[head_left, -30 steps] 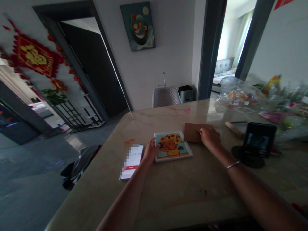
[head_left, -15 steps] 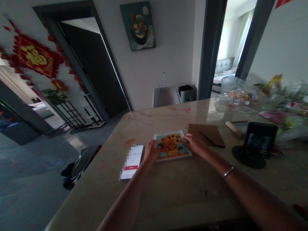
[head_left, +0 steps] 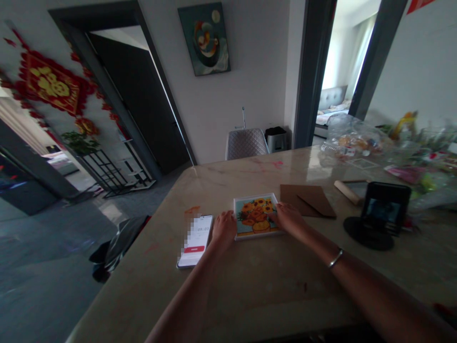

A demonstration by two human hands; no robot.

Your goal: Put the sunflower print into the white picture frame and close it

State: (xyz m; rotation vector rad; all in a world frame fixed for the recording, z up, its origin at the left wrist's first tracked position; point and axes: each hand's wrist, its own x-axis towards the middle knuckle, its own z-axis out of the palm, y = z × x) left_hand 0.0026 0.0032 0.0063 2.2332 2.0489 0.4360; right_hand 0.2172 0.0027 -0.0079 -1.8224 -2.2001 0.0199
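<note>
The framed sunflower picture (head_left: 255, 215) lies face up on the marbled surface (head_left: 264, 286), between the person's two hands. The right hand (head_left: 288, 220), a silver bangle (head_left: 335, 258) at its wrist, has its grip on the frame's right edge, thumb over the front. The left hand (head_left: 223, 228) touches the left edge with its fingers; I cannot tell whether its grip closes round the frame. A lit phone (head_left: 196, 243) lies just left of that hand. Beyond the right hand lies a brown envelope (head_left: 305, 199), and farther right stands a black device (head_left: 387, 205) on a round base.
</note>
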